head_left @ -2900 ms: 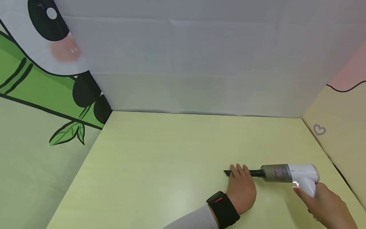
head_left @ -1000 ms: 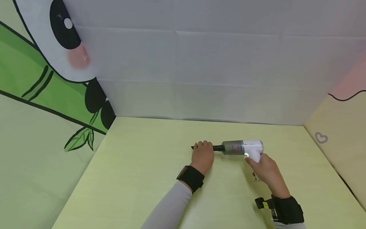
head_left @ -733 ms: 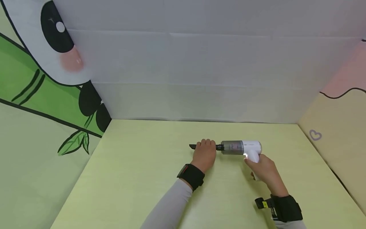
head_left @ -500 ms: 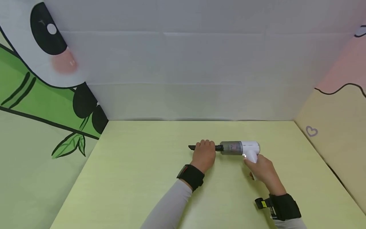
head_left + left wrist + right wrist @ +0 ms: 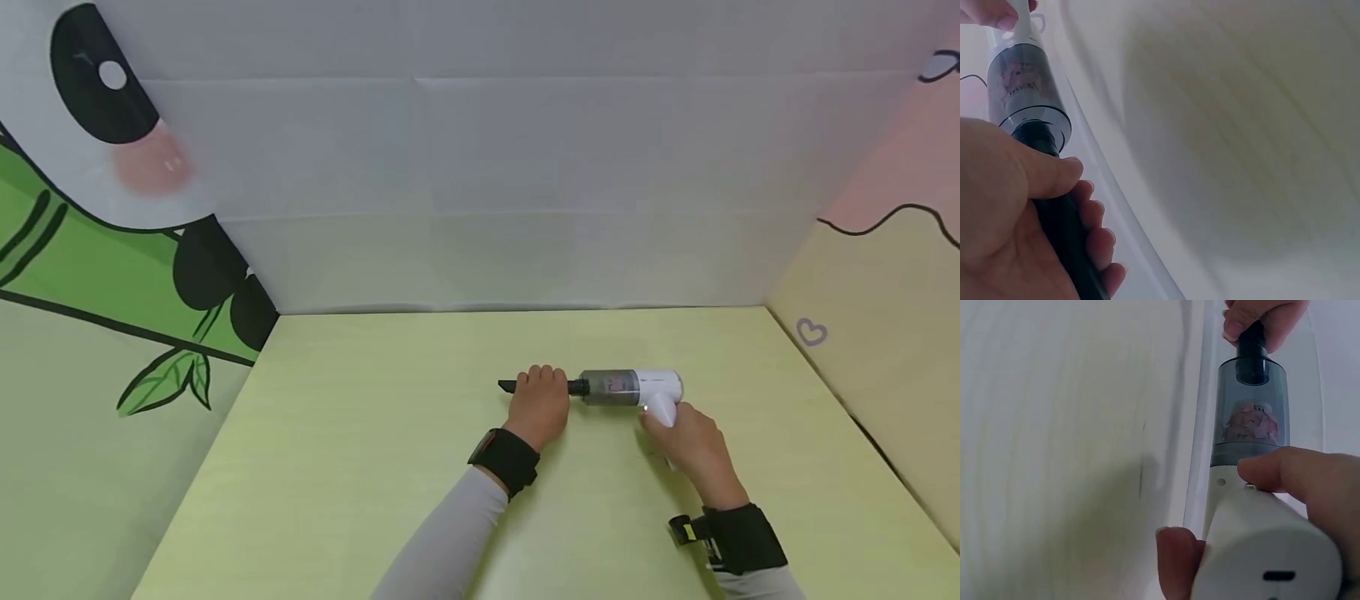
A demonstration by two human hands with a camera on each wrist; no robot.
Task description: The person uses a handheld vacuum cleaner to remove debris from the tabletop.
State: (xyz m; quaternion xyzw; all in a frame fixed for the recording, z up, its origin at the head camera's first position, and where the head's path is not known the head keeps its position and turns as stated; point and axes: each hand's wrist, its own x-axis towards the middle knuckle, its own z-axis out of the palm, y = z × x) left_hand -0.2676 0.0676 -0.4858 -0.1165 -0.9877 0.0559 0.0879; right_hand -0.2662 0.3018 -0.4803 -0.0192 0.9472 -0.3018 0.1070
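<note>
A small handheld vacuum cleaner [image 5: 658, 385] lies level across both hands over the table, its nozzle pointing left. My left hand [image 5: 538, 408] grips the black nozzle [image 5: 1063, 231], fingers and thumb curled round it; the slanted tip sticks out past the fingers. My right hand [image 5: 693, 446] holds the white handle [image 5: 1266, 550], and its thumb lies beside a small button [image 5: 1250, 486]. Between the hands is the see-through dust cup [image 5: 1250, 406], with something pinkish and crumpled inside. The nozzle is joined to the cup.
The pale yellow table [image 5: 360, 467] spreads under both hands. A whitish back wall [image 5: 480, 183] rises behind it, with a green painted wall [image 5: 90, 275] at left and a beige one [image 5: 885, 350] at right. Both wrists wear black straps [image 5: 504, 460].
Since the oldest frame, both hands and the vacuum cleaner have shifted left and farther from me in the head view. Over the last second the grip stays the same; mainly the view turns slightly.
</note>
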